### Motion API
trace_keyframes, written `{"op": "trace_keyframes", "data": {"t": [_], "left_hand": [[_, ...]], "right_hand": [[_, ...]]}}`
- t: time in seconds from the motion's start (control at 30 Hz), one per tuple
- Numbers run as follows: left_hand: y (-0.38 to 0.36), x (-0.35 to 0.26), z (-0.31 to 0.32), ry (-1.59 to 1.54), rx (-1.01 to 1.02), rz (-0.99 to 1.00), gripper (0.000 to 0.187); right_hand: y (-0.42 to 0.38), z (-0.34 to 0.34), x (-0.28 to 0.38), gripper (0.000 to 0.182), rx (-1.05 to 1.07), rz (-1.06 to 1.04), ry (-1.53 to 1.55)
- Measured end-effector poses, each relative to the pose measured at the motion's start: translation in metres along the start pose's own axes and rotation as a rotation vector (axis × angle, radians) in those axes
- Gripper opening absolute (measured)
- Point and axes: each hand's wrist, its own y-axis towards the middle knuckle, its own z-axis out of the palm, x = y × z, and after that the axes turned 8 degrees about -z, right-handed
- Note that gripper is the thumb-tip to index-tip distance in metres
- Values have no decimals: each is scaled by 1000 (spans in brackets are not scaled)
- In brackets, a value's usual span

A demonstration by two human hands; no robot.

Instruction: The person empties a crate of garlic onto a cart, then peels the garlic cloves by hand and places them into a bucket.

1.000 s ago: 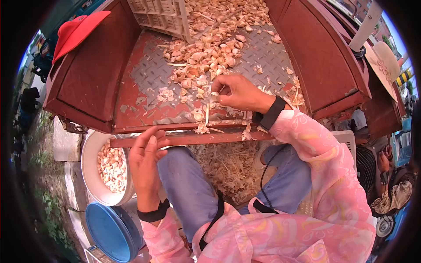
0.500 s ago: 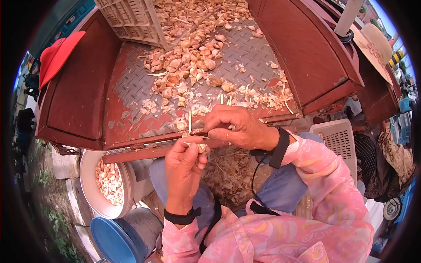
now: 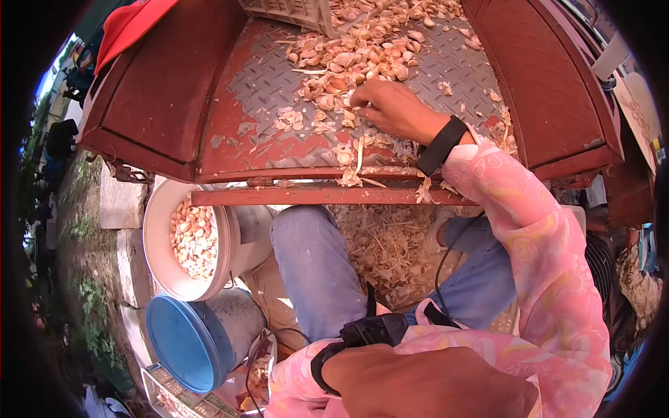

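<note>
Metal bed (image 3: 279,87): floored with raised diamond-pattern plate, its red paint worn to ragged patches; flanked by smooth red side panels (image 3: 171,83).
Garlic cloves (image 3: 341,59): spread in a loose heap down the plate, plump, curved and pinkish-tan, some partly wrapped in papery skin.
Right hand (image 3: 391,108): lowered at the near end of the heap, fingers curled and thumb drawn toward the forefinger; whether a clove is gripped cannot be told.
Left hand (image 3: 435,383): held low over the lap, below a black boxy device (image 3: 374,330) at the wrist; its fingers are not clearly shown, so open or closed cannot be told.
Front edge: littered with flaky skins and a pale, stiff stalk (image 3: 360,155).
Plastic crate (image 3: 296,10): set at the heap's far left, its lattice wall tilted.
White bucket (image 3: 159,233): round-rimmed, partly filled with smooth cloves (image 3: 194,240).
Blue round top (image 3: 180,343): seen on a grimy cylindrical container, just beside the white bucket.
Ground between the knees: covered by dry, crinkled peelings (image 3: 387,244).
</note>
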Motion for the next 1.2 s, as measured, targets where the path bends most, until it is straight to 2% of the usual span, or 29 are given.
{"op": "trace_keyframes", "data": {"t": [0.07,0.1,0.17,0.2,0.23,0.3,0.33,0.37,0.4,0.43,0.47,0.5,0.6,0.7,0.73,0.77,0.83,0.87,0.9,0.97,1.0,1.03,1.07,1.13,1.17,1.2], "left_hand": [[0,3,1,-14,35,68,15],[1,5,2,-16,31,75,15],[7,5,5,-283,156,129,13],[8,1,6,-279,168,135,13],[7,-2,9,-333,152,83,14],[5,0,7,-388,145,32,14],[5,11,3,-451,322,34,13],[5,17,0,-513,501,35,14],[8,9,1,-519,505,41,14],[14,-6,3,-517,384,-6,14],[18,-13,4,-512,267,-56,16],[14,-8,7,-519,273,-60,16],[2,10,14,-561,209,9,15],[2,13,15,-530,175,13,13],[3,16,16,-480,166,49,13],[4,17,15,-430,163,82,14],[7,19,13,-370,154,103,13],[7,20,12,-316,151,126,13],[6,24,11,-319,151,118,13],[4,29,5,-532,303,25,12],[3,25,6,-542,302,13,12],[4,15,6,-208,130,64,12],[4,1,5,127,-35,115,12],[1,-72,-17,135,182,-452,18],[-12,-72,-11,597,-165,-32,14],[-23,-91,3,725,-543,20,14]], "right_hand": [[11,10,-4,18,62,-114,-63],[11,13,-2,18,70,-115,-61],[15,13,0,17,154,-94,-112],[17,10,4,15,187,-77,-149],[16,7,7,15,189,-85,-157],[13,-3,11,12,237,149,138],[9,0,7,11,180,370,563],[3,-4,5,11,188,375,553],[-1,-11,12,11,103,468,714],[-6,-16,18,11,11,558,877],[-11,-20,22,13,8,561,890],[-17,-22,23,13,3,564,882],[-35,-17,16,14,28,378,690],[-42,-16,14,14,18,440,725],[-42,-19,17,13,-17,587,862],[-39,-23,20,13,-18,584,869],[-31,-28,22,13,-125,705,1173],[-25,-26,23,14,-150,696,1208],[-18,-23,25,14,-158,697,1209],[-2,-16,23,19,50,522,745],[-1,-4,21,21,60,354,498],[2,7,18,23,67,184,242],[3,17,16,24,133,121,165],[3,17,25,26,232,23,99],[1,14,25,26,232,27,87],[-1,11,25,26,287,70,126]]}}
